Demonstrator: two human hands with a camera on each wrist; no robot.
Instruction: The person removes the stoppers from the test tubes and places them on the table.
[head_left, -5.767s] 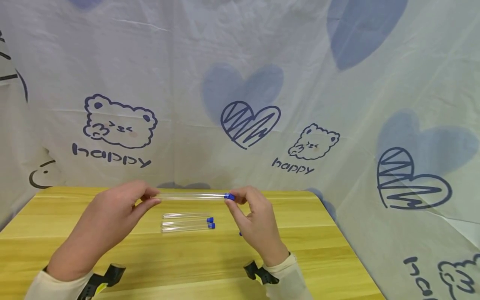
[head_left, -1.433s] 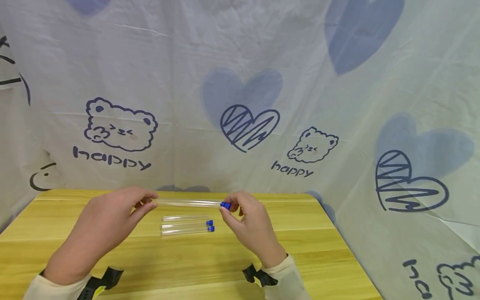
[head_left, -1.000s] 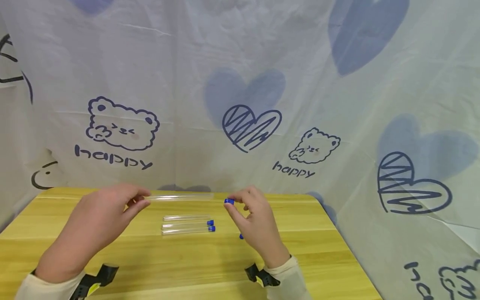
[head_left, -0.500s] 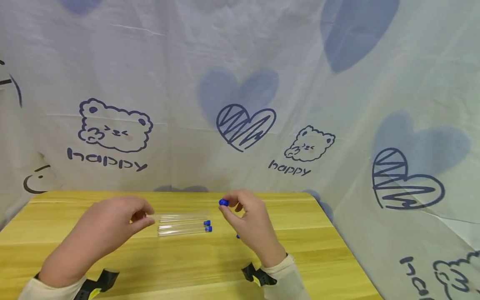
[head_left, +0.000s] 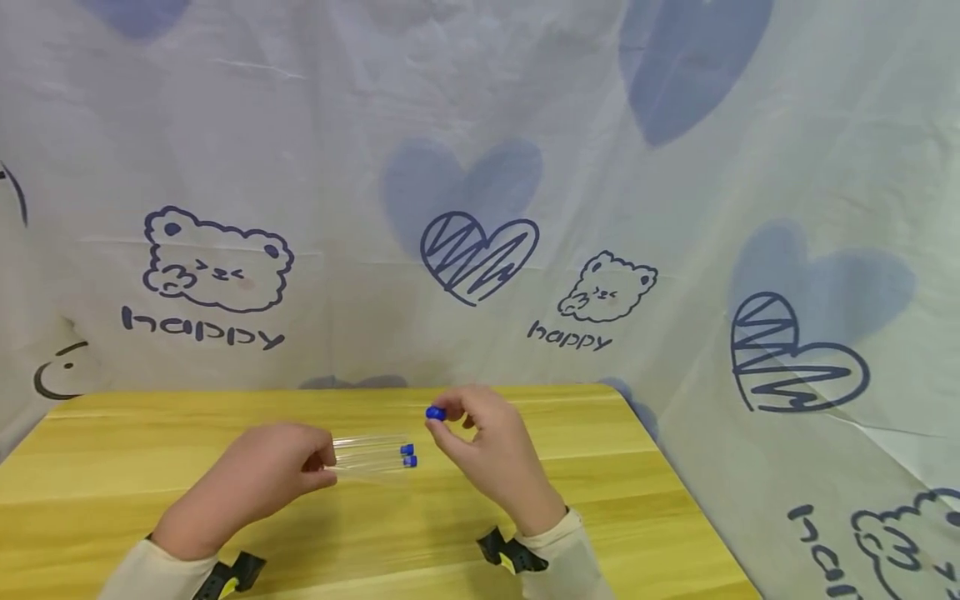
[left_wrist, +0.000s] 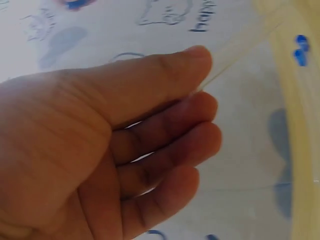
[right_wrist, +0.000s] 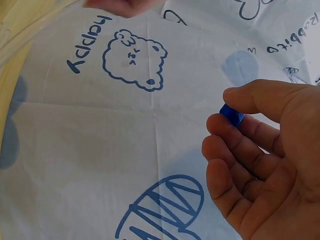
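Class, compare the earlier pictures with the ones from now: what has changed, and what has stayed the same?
The held tube has lost its blue cap, pulled off and now pinched apart in the right hand. The left hand, still holding the tube, has moved nearer the person, beside the tubes on the table. Two capped tubes lie there as before.

From here I count two hands, one left hand (head_left: 258, 475) and one right hand (head_left: 491, 450), with two pale sleeves (head_left: 566, 558) and two black wrist straps (head_left: 531, 558), over one wooden table (head_left: 637, 500). I make it three blue caps: one loose cap (head_left: 435, 413) and two on a pair of capped tubes (head_left: 371, 465); one clear tube (left_wrist: 240, 46) is held, and whether others lie by the pair, I can't tell. The cloth (head_left: 352, 325) ahead carries two striped hearts (head_left: 480, 258).
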